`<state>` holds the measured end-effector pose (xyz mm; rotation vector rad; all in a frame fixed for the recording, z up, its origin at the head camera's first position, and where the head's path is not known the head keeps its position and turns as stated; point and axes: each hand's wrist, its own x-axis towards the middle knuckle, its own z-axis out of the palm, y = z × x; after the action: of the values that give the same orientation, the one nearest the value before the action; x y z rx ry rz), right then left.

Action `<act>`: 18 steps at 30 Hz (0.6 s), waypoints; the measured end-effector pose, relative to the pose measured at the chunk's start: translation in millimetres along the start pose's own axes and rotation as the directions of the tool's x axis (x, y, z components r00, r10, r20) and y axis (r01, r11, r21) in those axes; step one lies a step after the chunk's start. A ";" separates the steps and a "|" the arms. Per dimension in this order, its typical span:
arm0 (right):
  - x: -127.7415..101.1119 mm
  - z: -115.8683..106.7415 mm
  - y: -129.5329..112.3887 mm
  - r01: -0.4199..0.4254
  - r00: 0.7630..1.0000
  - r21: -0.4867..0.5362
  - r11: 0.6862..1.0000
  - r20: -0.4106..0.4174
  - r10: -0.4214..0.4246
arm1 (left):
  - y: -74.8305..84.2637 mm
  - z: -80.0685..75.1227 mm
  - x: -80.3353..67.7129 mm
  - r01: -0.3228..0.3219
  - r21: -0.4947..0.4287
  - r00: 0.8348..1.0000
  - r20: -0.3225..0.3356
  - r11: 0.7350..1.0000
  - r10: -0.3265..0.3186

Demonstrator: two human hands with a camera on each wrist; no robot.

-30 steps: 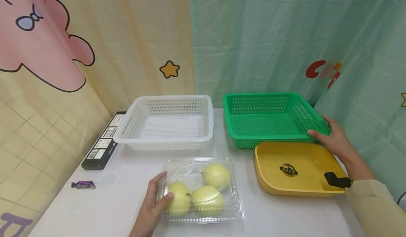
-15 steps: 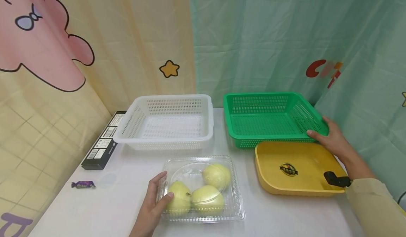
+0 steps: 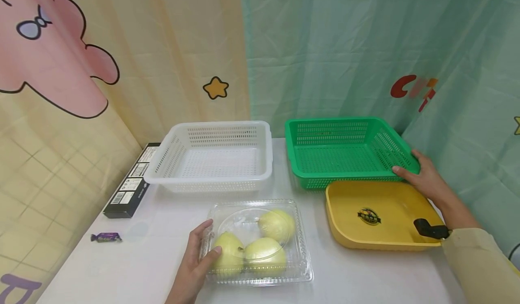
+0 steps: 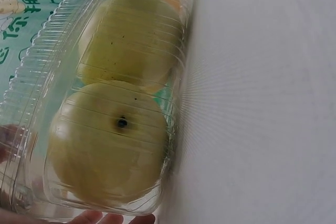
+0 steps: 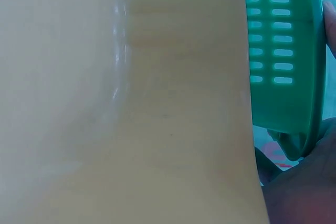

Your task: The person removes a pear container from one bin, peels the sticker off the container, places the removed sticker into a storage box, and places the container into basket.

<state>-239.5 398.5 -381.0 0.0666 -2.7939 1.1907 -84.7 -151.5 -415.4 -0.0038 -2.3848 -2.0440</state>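
Beige sleeve [image 3: 479, 263] on right arm; black strap-like device [image 3: 429, 230], possibly a camera mount.

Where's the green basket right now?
In the head view, the green basket sits back right, beside the white basket, behind the yellow tray; the right hand grips its corner.

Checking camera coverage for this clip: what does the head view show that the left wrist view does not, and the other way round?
Only the head view shows the white basket, the green basket gripped at its corner by the right hand, the yellow tray, the black box and the wrapped candy. Only the left wrist view shows a pear's dark blossom end close up. Both show the clear clamshell box of pears held by the left hand on the white table.
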 end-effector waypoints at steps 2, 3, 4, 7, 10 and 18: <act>-0.3 -0.1 0.3 -0.003 1.000 -0.001 1.000 0.002 0.003 | 0.5 -0.1 0.0 -0.002 -0.002 1.000 0.002 1.000 0.002; -0.4 -0.2 0.5 -0.004 1.000 0.000 1.000 0.004 0.004 | 0.8 -0.1 0.0 -0.001 -0.003 1.000 0.004 1.000 0.001; -0.5 -0.3 0.7 -0.005 1.000 0.001 1.000 0.005 0.005 | 1.2 -0.1 -0.1 -0.002 -0.003 1.000 0.005 1.000 0.002; -0.9 -0.6 0.8 -0.009 1.000 0.006 1.000 0.010 0.009 | 2.1 -0.2 -0.2 0.000 -0.005 1.000 0.009 1.000 0.000; -0.8 -0.9 0.6 -0.014 1.000 0.007 1.000 0.013 0.014 | 3.2 -0.3 -0.7 0.006 -0.013 1.000 0.014 1.000 -0.005; -0.3 -0.8 0.6 -0.022 1.000 0.008 1.000 0.019 0.022 | 7.2 -0.3 -2.1 -0.017 -0.030 0.999 0.044 0.999 0.018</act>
<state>-239.2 399.5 -380.9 0.0481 -2.8135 1.2137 -82.6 -150.6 -408.3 -0.0704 -2.3706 -2.0937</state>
